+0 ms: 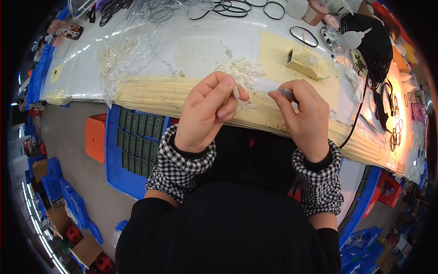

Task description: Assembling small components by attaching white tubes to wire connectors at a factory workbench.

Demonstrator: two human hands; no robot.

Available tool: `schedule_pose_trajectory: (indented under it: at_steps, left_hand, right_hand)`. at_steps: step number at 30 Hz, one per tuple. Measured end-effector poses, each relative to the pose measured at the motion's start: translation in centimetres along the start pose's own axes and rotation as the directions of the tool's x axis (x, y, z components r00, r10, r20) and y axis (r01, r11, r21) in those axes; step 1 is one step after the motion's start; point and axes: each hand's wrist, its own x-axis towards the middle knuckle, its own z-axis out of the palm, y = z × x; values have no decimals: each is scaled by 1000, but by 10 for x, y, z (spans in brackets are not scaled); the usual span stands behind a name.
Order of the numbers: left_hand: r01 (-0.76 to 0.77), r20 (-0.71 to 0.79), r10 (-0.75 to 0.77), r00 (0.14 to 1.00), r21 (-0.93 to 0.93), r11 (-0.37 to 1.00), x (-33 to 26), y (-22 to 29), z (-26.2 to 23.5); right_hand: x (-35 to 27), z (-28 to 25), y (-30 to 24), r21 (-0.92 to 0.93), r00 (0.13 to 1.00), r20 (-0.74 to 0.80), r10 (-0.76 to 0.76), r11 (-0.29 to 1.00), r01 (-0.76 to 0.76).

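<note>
My left hand is raised over the front edge of the table, its thumb and forefinger pinching a small white strip. Some way to the right, my right hand is closed on a small flat grey piece, mostly covered by the fingers, so its kind is unclear. The two hands are apart. Just beyond them lies a loose pile of small white strips on the table, a few of them near the padded edge.
A yellow block stands at the right behind my right hand. Clear plastic bags and black rubber rings lie farther back. Below the table at left, a blue crate holds rows of dark green bars, beside an orange stool.
</note>
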Motion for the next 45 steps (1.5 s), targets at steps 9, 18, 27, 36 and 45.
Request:
schedule_pose_trajectory:
  at_steps: [9, 18, 27, 36, 45]
  left_hand:
    - [-33, -36, 25, 999, -247, 968, 3, 4, -13]
    - [-60, -114, 51, 992, -79, 995, 3, 6, -7]
    - [38, 28, -38, 999, -30, 999, 4, -13, 7]
    - [82, 143, -74, 987, -49, 995, 1, -7, 8]
    - [121, 218, -108, 970, -46, 992, 1, -12, 4]
  right_hand:
    - [11, 26, -3, -128, 999, 39, -31, 991, 36]
    - [12, 24, 0, -33, 999, -14, -41, 999, 41]
    - [6, 11, -27, 160, 954, -207, -215, 955, 250]
    - [3, -10, -26, 96, 985, 54, -162, 983, 157]
    - [-3, -2, -22, -8, 985, 95, -147, 989, 148]
